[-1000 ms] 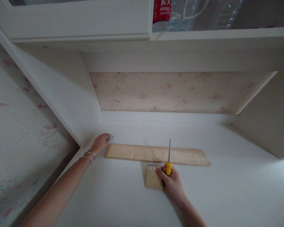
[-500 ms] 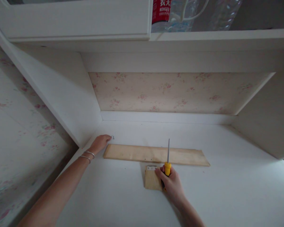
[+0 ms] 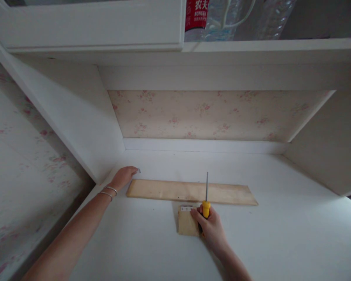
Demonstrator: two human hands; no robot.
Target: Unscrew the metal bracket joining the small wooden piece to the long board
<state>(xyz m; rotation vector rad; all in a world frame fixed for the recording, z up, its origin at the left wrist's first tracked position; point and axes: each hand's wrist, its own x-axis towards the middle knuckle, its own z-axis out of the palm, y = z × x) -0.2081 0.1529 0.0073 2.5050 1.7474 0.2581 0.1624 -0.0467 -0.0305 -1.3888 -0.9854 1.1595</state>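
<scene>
A long pale wooden plank (image 3: 190, 191) lies across the white desk (image 3: 280, 230). My left hand (image 3: 123, 177), with two thin bangles at the wrist, rests by the plank's left end, its fingertips pinched on a small metal piece (image 3: 139, 170). My right hand (image 3: 210, 228) grips a screwdriver (image 3: 206, 197) with a yellow handle, its shaft pointing away over the plank. Under that hand sits a small wooden block (image 3: 187, 221) with a little metal hinge at its top edge.
The desk sits in a white alcove with floral wallpaper (image 3: 210, 115) at the back and side panels on both sides. Overhead is a white shelf (image 3: 266, 45) holding plastic bottles (image 3: 197, 17), one with a red label.
My left fingers have closed further over the small metal piece, so less of it shows. The right hand and screwdriver stay put; the view has drifted slightly.
</scene>
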